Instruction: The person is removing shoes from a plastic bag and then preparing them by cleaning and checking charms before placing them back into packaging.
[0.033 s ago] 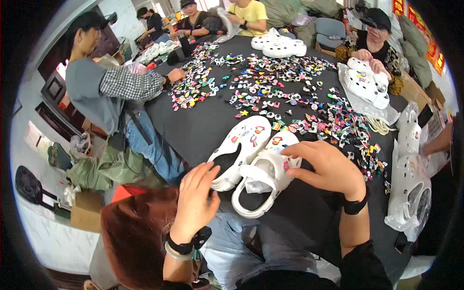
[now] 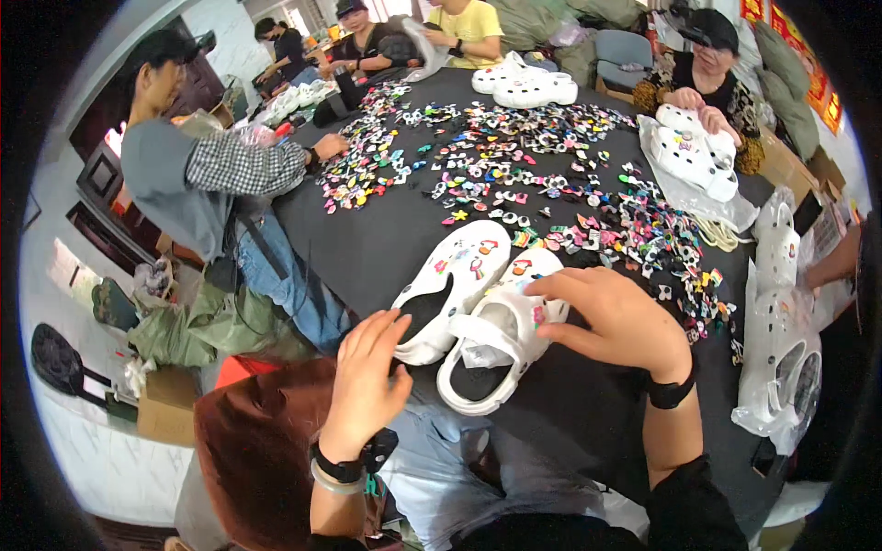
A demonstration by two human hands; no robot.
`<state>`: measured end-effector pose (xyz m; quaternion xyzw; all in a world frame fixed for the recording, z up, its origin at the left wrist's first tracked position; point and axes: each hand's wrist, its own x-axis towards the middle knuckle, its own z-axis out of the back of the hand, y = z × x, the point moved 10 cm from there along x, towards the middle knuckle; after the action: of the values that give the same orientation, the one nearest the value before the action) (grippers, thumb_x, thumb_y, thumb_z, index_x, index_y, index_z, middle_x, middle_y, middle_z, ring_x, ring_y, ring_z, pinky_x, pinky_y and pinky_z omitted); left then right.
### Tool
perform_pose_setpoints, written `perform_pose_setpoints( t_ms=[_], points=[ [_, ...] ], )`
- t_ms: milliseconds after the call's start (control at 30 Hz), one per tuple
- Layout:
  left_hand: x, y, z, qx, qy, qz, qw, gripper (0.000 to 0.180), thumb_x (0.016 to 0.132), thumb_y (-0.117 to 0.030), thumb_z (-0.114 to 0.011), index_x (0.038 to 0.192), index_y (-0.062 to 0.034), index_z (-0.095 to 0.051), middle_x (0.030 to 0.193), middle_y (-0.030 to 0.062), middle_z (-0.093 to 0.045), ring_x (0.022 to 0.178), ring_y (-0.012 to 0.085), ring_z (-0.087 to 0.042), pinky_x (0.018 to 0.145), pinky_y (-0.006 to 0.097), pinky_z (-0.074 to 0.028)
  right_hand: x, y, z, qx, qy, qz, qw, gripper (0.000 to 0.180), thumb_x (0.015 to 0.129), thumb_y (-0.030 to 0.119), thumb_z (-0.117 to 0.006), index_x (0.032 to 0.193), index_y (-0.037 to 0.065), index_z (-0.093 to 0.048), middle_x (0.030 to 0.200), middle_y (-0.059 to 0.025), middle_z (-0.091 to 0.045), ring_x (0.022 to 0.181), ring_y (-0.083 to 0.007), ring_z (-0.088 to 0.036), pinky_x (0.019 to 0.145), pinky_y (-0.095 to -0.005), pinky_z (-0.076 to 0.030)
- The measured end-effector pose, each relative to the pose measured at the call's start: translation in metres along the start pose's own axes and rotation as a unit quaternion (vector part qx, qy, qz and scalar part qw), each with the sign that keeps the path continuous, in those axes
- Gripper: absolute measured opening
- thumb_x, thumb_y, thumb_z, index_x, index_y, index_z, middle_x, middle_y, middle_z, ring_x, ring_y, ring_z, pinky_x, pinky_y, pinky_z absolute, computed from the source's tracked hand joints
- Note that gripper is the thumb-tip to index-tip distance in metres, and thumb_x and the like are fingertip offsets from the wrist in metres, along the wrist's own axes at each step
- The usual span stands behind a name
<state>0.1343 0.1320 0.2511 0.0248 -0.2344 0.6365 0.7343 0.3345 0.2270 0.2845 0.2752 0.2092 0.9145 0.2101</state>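
A pair of white clogs lies side by side on the black tabletop before me, toes pointing away. The left clog (image 2: 436,334) and the right clog (image 2: 470,398) both carry colourful charms on their uppers, and the right one has its heel strap over the opening. My left hand (image 2: 366,381) is open, its stretched fingertips at the heel of the left clog. Over the outer side of the right clog reaches my right hand (image 2: 617,321), fingers and thumb apart, thumb close to a pink flower charm (image 2: 538,315). Whether its fingertips touch the shoe I cannot tell.
Loose charms (image 2: 496,170) spread across the table beyond the clogs. Another white pair (image 2: 524,90) stands at the far edge; bagged clogs (image 2: 781,367) lie right. One co-worker (image 2: 175,174) reaches in from the left; another (image 2: 712,87) handles white clogs (image 2: 694,156).
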Motion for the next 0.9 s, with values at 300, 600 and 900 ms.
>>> perform_pose_setpoints(
  t_ms=[300,600,900],
  points=[
    [0.029,0.013,-0.003,-0.004,0.064,-0.09,0.994,0.03,0.067,0.001,-0.073,0.093,-0.0046,-0.06,0.111,0.0115,-0.066,0.112,0.0338,-0.058,0.093,0.044,-0.044,0.003,0.004,-0.039,-0.048,-0.08,0.034,0.995,0.059,0.078,0.044,-0.07,0.119,0.004,-0.053,0.109,-0.0164,-0.059,0.106,-0.0331,-0.057,0.08,-0.048,-0.048],
    [0.101,0.023,-0.012,-0.249,0.08,-0.004,0.965,0.03,0.088,0.001,-0.058,0.118,-0.0006,-0.063,0.114,0.0108,-0.065,0.108,0.0184,-0.059,0.092,0.029,-0.046,0.008,-0.012,-0.056,0.002,0.01,-0.016,1.0,0.061,0.081,0.042,-0.068,0.121,-0.002,-0.052,0.104,-0.0216,-0.061,0.101,-0.0381,-0.059,0.083,-0.0455,-0.048],
    [0.128,0.034,-0.077,-0.299,0.09,-0.017,0.95,0.027,0.09,-0.006,-0.06,0.116,-0.0035,-0.066,0.118,0.0124,-0.065,0.112,0.0217,-0.059,0.096,0.031,-0.044,0.012,-0.013,-0.054,-0.001,0.007,-0.018,1.0,0.057,0.082,0.039,-0.068,0.118,-0.003,-0.053,0.102,-0.0205,-0.062,0.097,-0.0376,-0.06,0.082,-0.0446,-0.049]
  ],
)
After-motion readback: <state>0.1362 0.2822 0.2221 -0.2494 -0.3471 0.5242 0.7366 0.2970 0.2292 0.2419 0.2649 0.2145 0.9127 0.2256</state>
